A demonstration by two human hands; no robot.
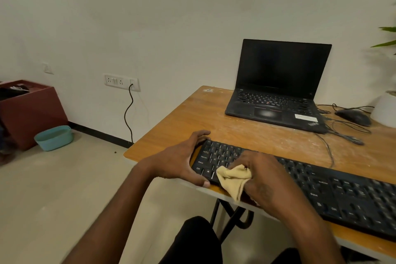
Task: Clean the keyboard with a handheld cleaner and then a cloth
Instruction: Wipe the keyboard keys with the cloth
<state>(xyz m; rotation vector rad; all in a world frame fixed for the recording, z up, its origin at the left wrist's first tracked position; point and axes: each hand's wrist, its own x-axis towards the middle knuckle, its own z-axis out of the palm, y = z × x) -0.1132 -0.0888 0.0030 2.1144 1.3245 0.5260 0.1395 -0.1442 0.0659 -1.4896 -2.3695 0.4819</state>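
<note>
Wooden desk (192,118), dusty, pale smears across the top. Black laptop (276,90) open at the far side, screen dark. Black keyboard (321,186) lies along the near edge of the desk, running from centre to the right edge of view. Red-brown box (32,111) on the floor at left, against the wall, teal tub (53,137) just beside it. White pot (384,109) at far right on the desk, green leaves above it. Left hand (177,161) grips the keyboard's left end: fingers curled over the far corner, thumb on the near edge. Right hand (261,176) sits on the keys just right of the left hand, fingers closed on a bunched yellow cloth (234,180), pressing it onto the left part of the keyboard; cloth tail hangs over the front edge. Black mouse (353,117) right of the laptop, cables trailing. Wall socket plate (122,82) with a black cord plugged in.
</note>
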